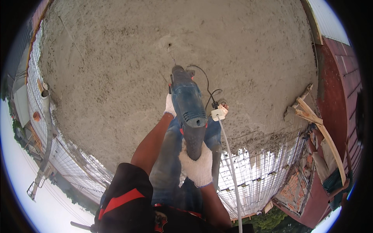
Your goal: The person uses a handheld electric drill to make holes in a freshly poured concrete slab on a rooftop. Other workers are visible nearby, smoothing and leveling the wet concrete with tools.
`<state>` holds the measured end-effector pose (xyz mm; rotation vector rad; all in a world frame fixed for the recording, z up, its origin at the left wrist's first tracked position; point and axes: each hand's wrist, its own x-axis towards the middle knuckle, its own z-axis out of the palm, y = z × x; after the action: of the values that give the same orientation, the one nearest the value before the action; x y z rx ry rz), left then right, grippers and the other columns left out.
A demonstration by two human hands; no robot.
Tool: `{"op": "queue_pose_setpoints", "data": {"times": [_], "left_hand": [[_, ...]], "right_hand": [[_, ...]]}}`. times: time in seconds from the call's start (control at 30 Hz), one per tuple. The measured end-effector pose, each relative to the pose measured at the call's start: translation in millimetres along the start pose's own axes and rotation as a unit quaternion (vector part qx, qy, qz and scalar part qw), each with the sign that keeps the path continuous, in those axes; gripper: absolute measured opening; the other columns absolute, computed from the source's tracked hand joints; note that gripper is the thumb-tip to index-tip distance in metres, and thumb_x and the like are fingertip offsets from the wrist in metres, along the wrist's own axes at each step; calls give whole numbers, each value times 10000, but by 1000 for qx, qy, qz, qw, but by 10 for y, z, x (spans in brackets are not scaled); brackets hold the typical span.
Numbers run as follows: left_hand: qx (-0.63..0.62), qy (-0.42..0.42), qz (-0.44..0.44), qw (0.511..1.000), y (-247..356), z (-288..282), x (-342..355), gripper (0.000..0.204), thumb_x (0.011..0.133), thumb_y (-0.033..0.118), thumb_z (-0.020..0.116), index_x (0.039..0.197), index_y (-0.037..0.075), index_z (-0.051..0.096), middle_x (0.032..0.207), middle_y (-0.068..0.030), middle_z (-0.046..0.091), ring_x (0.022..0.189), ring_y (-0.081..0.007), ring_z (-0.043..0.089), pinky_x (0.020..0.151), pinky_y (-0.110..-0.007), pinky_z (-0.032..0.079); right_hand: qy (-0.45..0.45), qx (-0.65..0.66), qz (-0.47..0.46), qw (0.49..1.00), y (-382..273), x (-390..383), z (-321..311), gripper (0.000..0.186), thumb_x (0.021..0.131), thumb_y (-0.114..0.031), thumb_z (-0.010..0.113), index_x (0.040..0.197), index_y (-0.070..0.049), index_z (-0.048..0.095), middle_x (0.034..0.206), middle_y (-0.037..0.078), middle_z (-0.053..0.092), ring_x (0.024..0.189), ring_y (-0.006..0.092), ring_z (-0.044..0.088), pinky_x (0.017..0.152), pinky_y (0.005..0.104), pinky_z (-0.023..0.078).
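Note:
A dark blue rotary hammer drill [185,101] points up the view toward a small hole [169,45] in the grey concrete surface [116,58], its thin bit ahead of it. My left hand [169,105], in a white knit glove, grips the drill's side handle, mostly hidden behind the body. My right hand [196,167], gloved too, wraps round the rear handle. A black cord runs from the drill to a white plug connector [217,114] on a pale cable, beside my bare toes [224,106].
Exposed wire mesh [256,178] borders the concrete below and at left. A metal pipe [47,124] lies along the left edge. At right are nailed timber pieces [312,116], red sheeting [336,77] and another person [326,159], partly hidden by a plank. Brickwork [295,190] shows at lower right.

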<state>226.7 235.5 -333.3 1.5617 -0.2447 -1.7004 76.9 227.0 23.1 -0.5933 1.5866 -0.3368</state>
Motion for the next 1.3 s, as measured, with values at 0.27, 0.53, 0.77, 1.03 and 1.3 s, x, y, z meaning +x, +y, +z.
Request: {"op": "queue_pose_setpoints", "data": {"times": [0.27, 0.53, 0.77, 1.03, 1.3], "left_hand": [[-10, 4, 1, 1000, -28, 35, -18, 307, 1129, 200, 457, 1334, 46, 627, 1189, -78, 719, 1015, -170, 685, 880, -339, 574], [-34, 7, -5, 999, 41, -24, 85, 313, 1133, 219, 448, 1322, 50, 631, 1174, -78, 719, 1008, -174, 687, 872, -341, 578], [-93, 19, -23, 995, 126, -105, 185, 319, 1136, 235, 439, 1312, 53, 634, 1161, -78, 718, 1002, -177, 688, 866, -342, 581], [-160, 32, -40, 986, 223, -166, 293, 328, 1140, 254, 430, 1301, 58, 638, 1147, -77, 718, 995, -180, 689, 858, -343, 585], [-238, 44, -53, 969, 307, -176, 401, 338, 1144, 272, 420, 1289, 62, 642, 1133, -77, 718, 988, -184, 691, 851, -344, 589]], "right_hand": [[-1, 3, 32, 999, -8, -24, -31, 252, 880, -105, 691, 1111, -18, 644, 663, 65, 664, 553, 137, 661, 496, 327, 522], [-3, -29, -5, 1000, -56, 27, 3, 308, 870, -140, 703, 1143, -10, 647, 717, 90, 690, 608, 157, 694, 561, 326, 549], [-19, -35, -44, 998, -220, 87, 56, 360, 861, -155, 703, 1186, -8, 651, 781, 131, 711, 674, 208, 735, 608, 357, 576], [-58, -48, -11, 997, -394, 139, 19, 306, 852, -143, 700, 1116, 0, 643, 840, 166, 727, 760, 257, 771, 687, 385, 599], [-37, -35, -59, 997, -384, 182, 14, 289, 844, -125, 707, 1094, 3, 636, 774, 143, 705, 671, 211, 738, 617, 362, 577]]}}
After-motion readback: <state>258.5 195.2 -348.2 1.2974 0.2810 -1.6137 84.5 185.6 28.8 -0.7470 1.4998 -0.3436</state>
